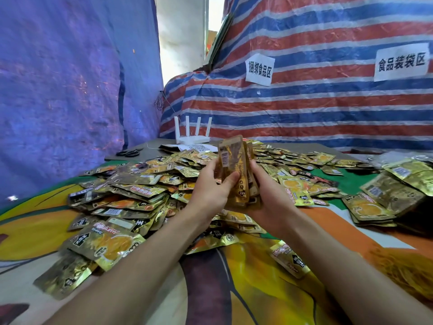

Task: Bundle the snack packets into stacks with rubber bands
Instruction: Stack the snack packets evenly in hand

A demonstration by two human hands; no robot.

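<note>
Striped tarpaulin (304,109) backs the table (248,292); at frame centre the left hand (210,186) and right hand (269,198) clasp an upright stack of snack packets (233,163). Light, slippery foil, I judge: grip across flat faces.

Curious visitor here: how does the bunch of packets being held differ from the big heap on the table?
The held stack stands upright and aligned, gripped by the left hand and right hand; the heap lies flat and scattered. The held stack is a few packets; the heap has many. Both are gold foil packets.
</note>
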